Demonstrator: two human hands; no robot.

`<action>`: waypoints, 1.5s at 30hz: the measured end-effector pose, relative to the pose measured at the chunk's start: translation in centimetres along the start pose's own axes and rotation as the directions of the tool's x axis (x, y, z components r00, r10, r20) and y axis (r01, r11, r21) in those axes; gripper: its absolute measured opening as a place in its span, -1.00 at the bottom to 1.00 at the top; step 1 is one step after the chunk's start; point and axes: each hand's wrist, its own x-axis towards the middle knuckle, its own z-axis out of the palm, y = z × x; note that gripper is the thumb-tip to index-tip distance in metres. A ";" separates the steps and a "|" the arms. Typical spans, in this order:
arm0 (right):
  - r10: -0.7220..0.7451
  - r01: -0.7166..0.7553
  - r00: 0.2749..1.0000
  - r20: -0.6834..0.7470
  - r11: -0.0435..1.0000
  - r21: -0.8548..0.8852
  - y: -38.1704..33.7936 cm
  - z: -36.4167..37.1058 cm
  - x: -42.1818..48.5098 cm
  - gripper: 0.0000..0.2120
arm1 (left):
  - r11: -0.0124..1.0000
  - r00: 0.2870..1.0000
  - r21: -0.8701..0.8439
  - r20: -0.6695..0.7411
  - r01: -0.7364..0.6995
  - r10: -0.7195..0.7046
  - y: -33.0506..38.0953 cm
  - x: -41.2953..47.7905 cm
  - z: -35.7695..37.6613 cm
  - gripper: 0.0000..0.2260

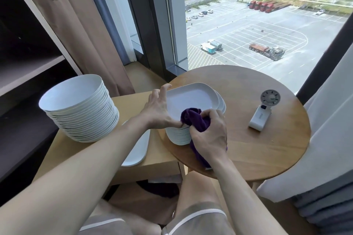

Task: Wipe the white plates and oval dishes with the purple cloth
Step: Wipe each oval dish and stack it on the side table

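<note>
A stack of white oval dishes (193, 97) stands on the left side of the round wooden table (267, 150). My left hand (160, 108) holds the top dish by its near-left rim, thumb at the front edge, fingers spread along the side. My right hand (209, 133) grips the bunched purple cloth (193, 118) and presses it on the near edge of that dish. A tall stack of round white plates (80, 108) stands on the lower square table to the left. One oval dish (138, 149) lies flat beside it, partly under my left forearm.
A small white handheld fan (262, 114) lies on the right part of the round table. The light square side table (63, 149) adjoins the round one. Dark shelving stands at the left, a window behind, curtains at both sides. My knees are below.
</note>
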 end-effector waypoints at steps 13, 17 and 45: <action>-0.097 0.098 0.993 0.060 0.995 -0.019 -0.9 1.4 -1.9 -0.72 | 0.997 0.979 0.040 -0.196 0.059 -0.050 -3.4 -4.2 -0.9 0.08; -0.123 0.126 0.989 0.082 0.992 -0.026 -1.2 1.5 -2.4 -0.71 | 0.992 0.950 0.020 -0.292 0.123 -0.112 -4.1 -5.5 -1.4 0.01; -0.155 0.164 0.953 0.258 0.986 -0.013 -1.8 3.6 -4.1 -0.76 | 0.703 0.606 -0.219 -0.378 0.676 -0.700 -13.5 -12.8 7.1 -0.12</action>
